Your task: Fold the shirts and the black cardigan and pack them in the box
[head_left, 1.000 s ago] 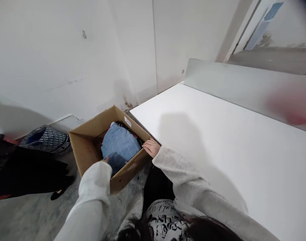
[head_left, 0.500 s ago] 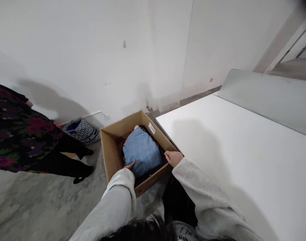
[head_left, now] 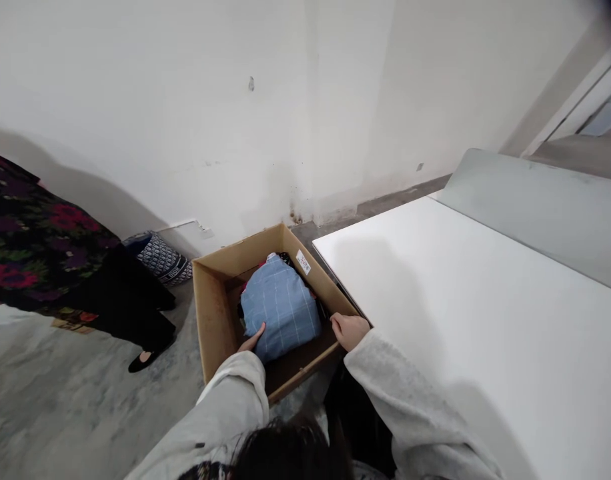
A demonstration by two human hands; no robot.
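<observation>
Concrete floor point(head_left: 85, 407) beside white bench point(head_left: 485, 333): cardboard box point(head_left: 215, 313) with left hand point(head_left: 250, 339) open against blue checked bundle point(head_left: 280, 310), right hand point(head_left: 349, 331) curled over rim point(head_left: 305, 369), grip unclear; tipping risk from uneven pressure.

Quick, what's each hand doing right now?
Left hand: open, fingers resting on the blue cloth bundle, not visibly gripping.
Right hand: curled, apparently holding the rim of the cardboard box.
</observation>
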